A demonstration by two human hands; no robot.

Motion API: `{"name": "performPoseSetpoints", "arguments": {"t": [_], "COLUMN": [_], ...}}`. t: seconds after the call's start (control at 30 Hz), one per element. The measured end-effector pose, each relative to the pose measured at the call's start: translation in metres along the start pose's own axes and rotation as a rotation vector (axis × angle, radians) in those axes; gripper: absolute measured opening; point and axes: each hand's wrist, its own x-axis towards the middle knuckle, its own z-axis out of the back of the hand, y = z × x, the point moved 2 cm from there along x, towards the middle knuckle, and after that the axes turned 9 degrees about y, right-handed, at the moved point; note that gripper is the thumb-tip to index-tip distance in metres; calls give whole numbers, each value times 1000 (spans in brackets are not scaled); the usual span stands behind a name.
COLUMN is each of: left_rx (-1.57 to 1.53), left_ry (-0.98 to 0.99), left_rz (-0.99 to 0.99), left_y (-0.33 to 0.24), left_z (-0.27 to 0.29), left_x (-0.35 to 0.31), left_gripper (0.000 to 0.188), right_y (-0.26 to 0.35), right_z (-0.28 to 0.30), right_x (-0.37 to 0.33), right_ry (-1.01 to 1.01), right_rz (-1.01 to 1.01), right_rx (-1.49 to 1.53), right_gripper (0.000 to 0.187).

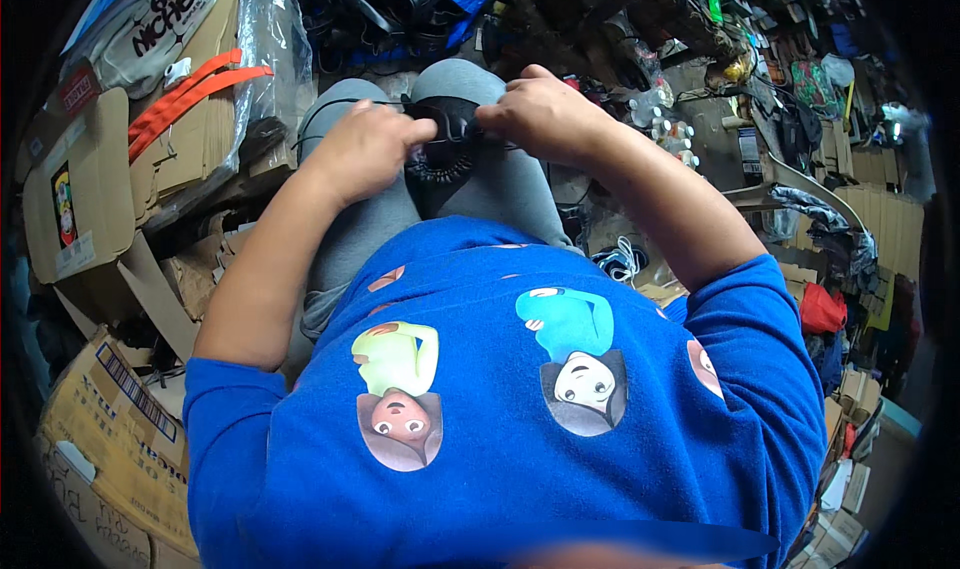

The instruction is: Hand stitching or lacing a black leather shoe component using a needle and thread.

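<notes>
On my lap, between my knees, rests a black item [455, 121] with a rounded opening and a ridged, coil-like lower edge [440, 167]; its exact kind I cannot make out. My left hand [372, 151] is closed at its left side, thumb and forefinger pinched together by the opening. A thin black cord [312, 127] loops over my left knee and passes behind that hand. From the other side my right hand [548, 117] has its fingers curled in, thumb and fingertips against the item's right edge. What lies inside each pinch is largely hidden.
Cardboard boxes [95, 184] and orange straps [190, 94] lie at the left. Dark shoes [385, 9] pile up beyond my knees. To the right are several small white-capped bottles [675, 134], a bent metal frame [800, 184], a coiled lace [622, 259] and a red cloth [822, 309].
</notes>
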Motion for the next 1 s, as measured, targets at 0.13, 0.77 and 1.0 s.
{"name": "performPoseSetpoints", "arguments": {"t": [0.13, 0.77, 1.0], "left_rx": [92, -138, 322], "left_ry": [-113, -212, -579], "left_rz": [162, 215, 966], "left_y": [23, -1, 83], "left_z": [21, 31, 134], "left_x": [-66, -91, -297], "left_gripper": [15, 12, 25], "right_y": [-35, -6, -142], "right_z": [-14, -9, -64], "right_x": [-40, -48, -256], "right_ry": [-35, -27, -154], "right_rz": [-224, -292, -1133], "right_rx": [198, 631, 418], "right_gripper": [8, 20, 29]}}
